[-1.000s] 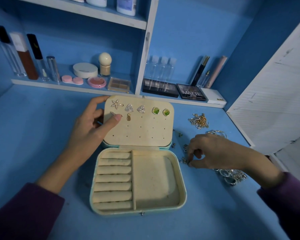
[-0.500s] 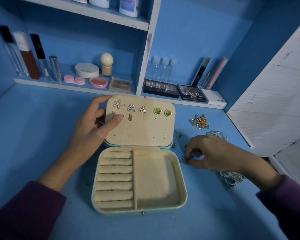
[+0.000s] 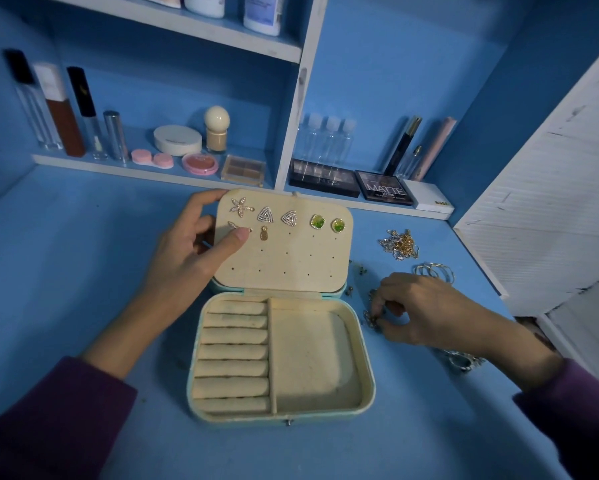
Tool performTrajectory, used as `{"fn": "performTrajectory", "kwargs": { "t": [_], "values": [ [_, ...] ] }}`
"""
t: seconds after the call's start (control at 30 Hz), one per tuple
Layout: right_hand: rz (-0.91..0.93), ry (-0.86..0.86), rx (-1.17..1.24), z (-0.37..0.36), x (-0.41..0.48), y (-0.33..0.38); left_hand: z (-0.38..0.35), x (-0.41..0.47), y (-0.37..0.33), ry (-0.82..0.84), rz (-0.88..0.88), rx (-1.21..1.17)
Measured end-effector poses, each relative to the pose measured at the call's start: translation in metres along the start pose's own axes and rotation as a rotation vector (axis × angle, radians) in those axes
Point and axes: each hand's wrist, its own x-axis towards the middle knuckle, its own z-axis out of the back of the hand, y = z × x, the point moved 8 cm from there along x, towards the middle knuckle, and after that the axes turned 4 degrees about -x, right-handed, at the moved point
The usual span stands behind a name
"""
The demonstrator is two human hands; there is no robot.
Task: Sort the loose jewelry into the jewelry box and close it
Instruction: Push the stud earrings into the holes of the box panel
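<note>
I see the jewelry box [image 3: 280, 414] open on the blue table [image 3: 83, 278], its lid [image 3: 291, 265] swung back. The left hand [image 3: 194, 251] grips the lid's left edge, thumb on the inner face among the pinned earrings [image 3: 293, 218]. The right hand [image 3: 426, 310] is down on the table just right of the box, fingertips pinching a small loose earring [image 3: 370, 318]. The chains [image 3: 400, 244] and bangles [image 3: 435, 271] lie behind that hand, and the rings [image 3: 462, 362] lie by its wrist.
</note>
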Motion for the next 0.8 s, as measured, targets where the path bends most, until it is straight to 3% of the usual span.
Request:
{"fn": "performTrajectory", "kwargs": {
  "t": [0.5,0.7,0.8],
  "values": [
    [0.056,-0.128,0.054,0.007,0.001,-0.003,-0.001,-0.001,-0.001,0.011,-0.003,-0.001],
    [-0.160,-0.401,0.478,0.031,-0.002,-0.019,0.000,0.000,-0.001,0.011,-0.003,0.011],
    [-0.228,-0.439,0.635,0.032,-0.001,-0.019,-0.001,-0.001,-0.001,0.020,0.002,0.007]
  ]
}}
